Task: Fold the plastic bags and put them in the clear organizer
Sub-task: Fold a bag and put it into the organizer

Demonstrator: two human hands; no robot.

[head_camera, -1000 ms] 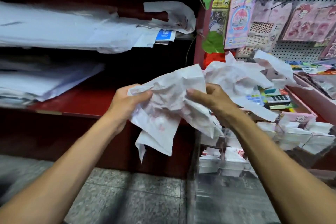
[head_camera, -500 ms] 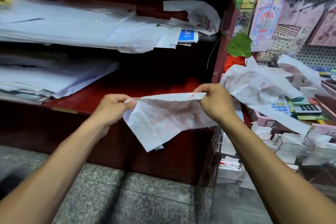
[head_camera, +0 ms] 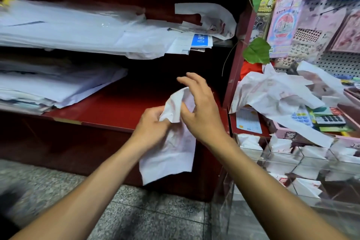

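Left hand fingers clenched around plastic bag; right hand fingers spread, touching it.

I read only "8K" in white on a blue label, upper shelf paper stack, other print illegible

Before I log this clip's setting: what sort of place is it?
Probably a small stationery shop: a pegboard hung with packaged stickers, calculators laid out on the counter, and paper stacks on red shelves.
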